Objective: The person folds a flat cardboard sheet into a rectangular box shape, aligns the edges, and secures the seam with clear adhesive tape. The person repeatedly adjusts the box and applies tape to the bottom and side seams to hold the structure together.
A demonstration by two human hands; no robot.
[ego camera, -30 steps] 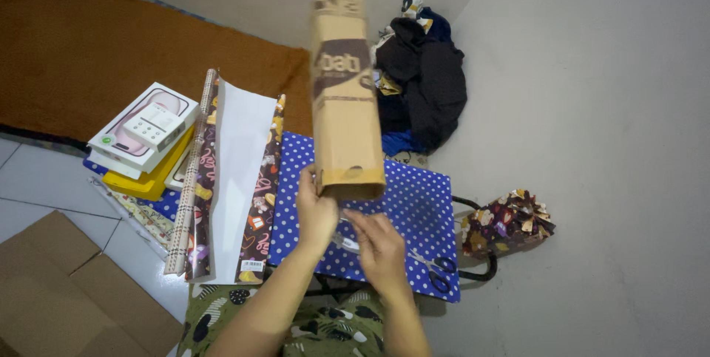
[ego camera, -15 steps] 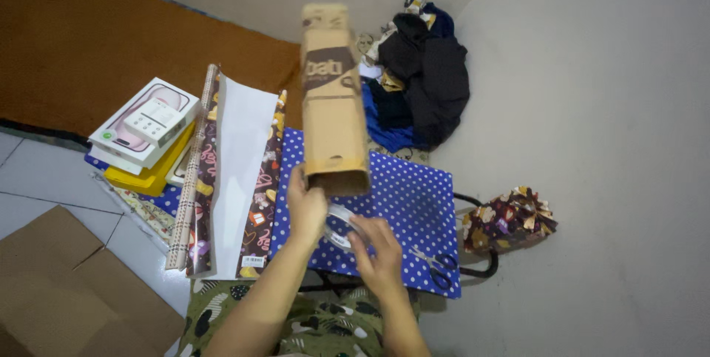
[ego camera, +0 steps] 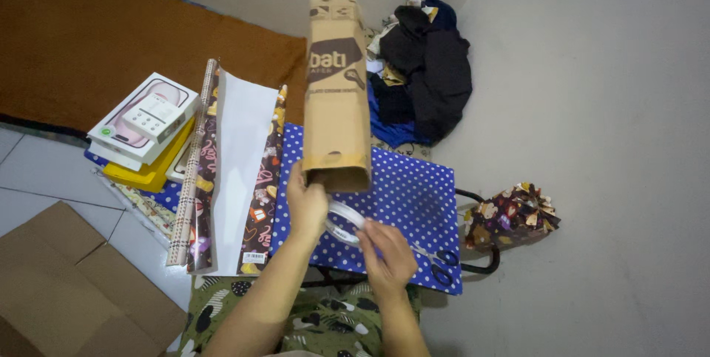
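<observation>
The left hand [ego camera: 307,205] grips the near bottom end of a tall brown cardboard box [ego camera: 336,91], held upright above blue polka-dot wrapping paper [ego camera: 414,202]. The right hand [ego camera: 388,253] pinches a clear tape roll [ego camera: 345,222] just below the box.

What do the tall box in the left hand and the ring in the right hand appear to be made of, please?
The tall box looks like plain brown cardboard, matte, with dark print and creased edges. The ring looks like a roll of clear plastic tape: glossy and see-through, the dotted blue sheet showing through it. Its core is too small to judge.
</observation>
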